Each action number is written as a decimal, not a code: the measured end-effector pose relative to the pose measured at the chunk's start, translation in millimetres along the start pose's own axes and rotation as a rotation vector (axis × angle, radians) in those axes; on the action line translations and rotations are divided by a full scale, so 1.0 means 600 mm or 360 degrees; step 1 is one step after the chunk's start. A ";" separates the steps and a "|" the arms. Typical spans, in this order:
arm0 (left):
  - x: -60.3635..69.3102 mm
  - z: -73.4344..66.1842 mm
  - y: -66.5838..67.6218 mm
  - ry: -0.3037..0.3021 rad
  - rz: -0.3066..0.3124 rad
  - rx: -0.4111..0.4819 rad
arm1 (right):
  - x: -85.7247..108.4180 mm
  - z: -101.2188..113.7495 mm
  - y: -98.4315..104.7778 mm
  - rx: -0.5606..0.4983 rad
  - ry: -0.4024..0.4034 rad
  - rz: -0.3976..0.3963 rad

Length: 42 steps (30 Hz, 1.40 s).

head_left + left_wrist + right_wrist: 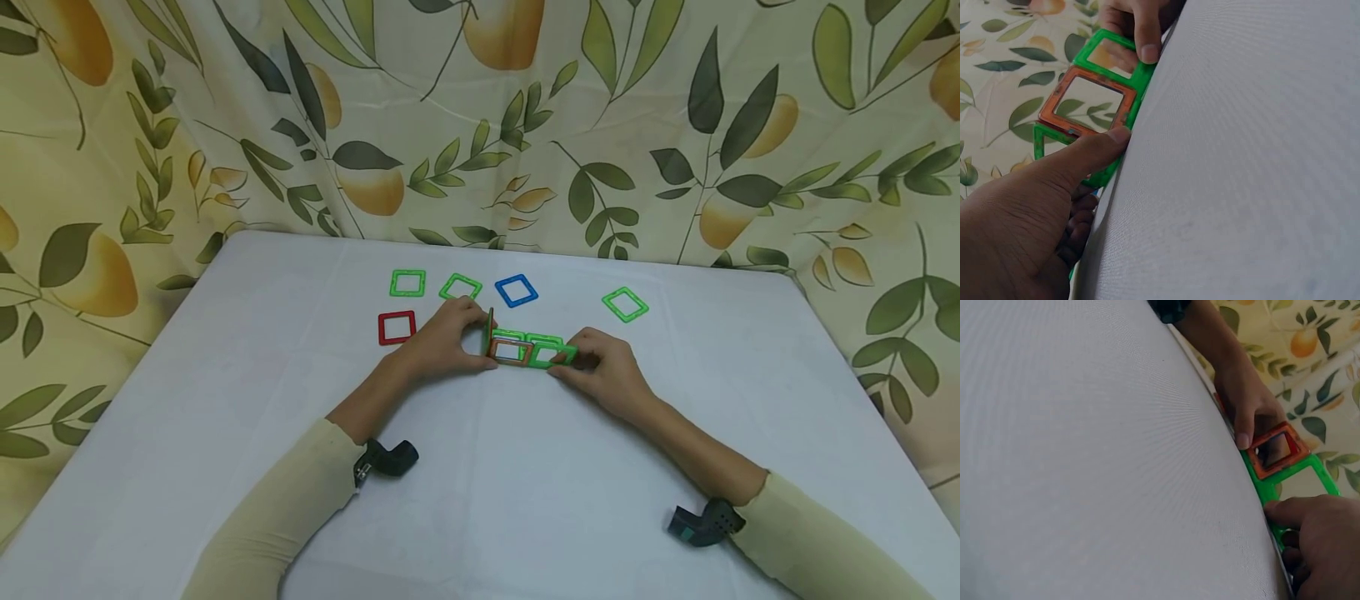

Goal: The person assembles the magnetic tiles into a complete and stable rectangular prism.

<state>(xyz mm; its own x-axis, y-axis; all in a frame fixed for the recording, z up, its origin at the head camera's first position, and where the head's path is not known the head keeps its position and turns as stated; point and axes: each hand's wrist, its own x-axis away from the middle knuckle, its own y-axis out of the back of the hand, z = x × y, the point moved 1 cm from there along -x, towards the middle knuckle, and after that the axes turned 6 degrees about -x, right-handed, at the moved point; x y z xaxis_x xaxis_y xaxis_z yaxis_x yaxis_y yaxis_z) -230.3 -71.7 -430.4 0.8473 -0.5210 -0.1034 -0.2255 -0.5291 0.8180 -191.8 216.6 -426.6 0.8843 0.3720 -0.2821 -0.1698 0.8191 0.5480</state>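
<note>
Square magnetic tiles with hollow centres stand joined on edge in the middle of the table. In the front row an orange tile point(512, 362) adjoins a green tile point(1139, 78); more green tiles point(546, 339) show behind them. My left hand point(442, 343) holds the left end, its thumb along the lower edge near the orange tile. At the other end my right hand point(611, 377) pinches the green tile, thumb in front. In the right wrist view the right hand point(1332, 540) hides part of that tile. The left fingers are partly hidden behind the tiles.
Loose tiles lie flat around: a red one point(380, 328) left of the left hand, green ones point(392, 283) point(443, 289) and a blue one point(529, 287) behind, another green one point(637, 314) at the back right. A leaf-patterned curtain point(480, 167) hangs beyond the white table point(480, 517).
</note>
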 end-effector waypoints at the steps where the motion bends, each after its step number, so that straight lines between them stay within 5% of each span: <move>1: 0.000 0.000 0.000 0.0002 0.0001 0.0000 | 0.000 0.000 0.000 -0.0010 0.0000 -0.0004; 27: -0.003 0.003 -0.001 0.0010 -0.0001 -0.0014 | -0.029 0.016 -0.007 0.0027 0.0082 0.0001; 36: -0.005 0.003 -0.001 -0.0008 0.0003 -0.0021 | -0.042 0.038 -0.022 -0.0052 -0.0046 -0.0007; 42: -0.004 0.003 0.000 -0.0008 0.0006 -0.0020 | -0.044 0.037 -0.024 -0.0054 -0.0009 -0.0024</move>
<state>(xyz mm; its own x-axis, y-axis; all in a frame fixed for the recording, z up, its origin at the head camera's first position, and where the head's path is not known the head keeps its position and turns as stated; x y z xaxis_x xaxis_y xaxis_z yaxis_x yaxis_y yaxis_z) -233.2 -71.5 -431.1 0.8441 -0.5262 -0.1033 -0.2224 -0.5189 0.8254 -202.9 185.5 -409.6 0.8892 0.3573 -0.2856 -0.1712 0.8389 0.5166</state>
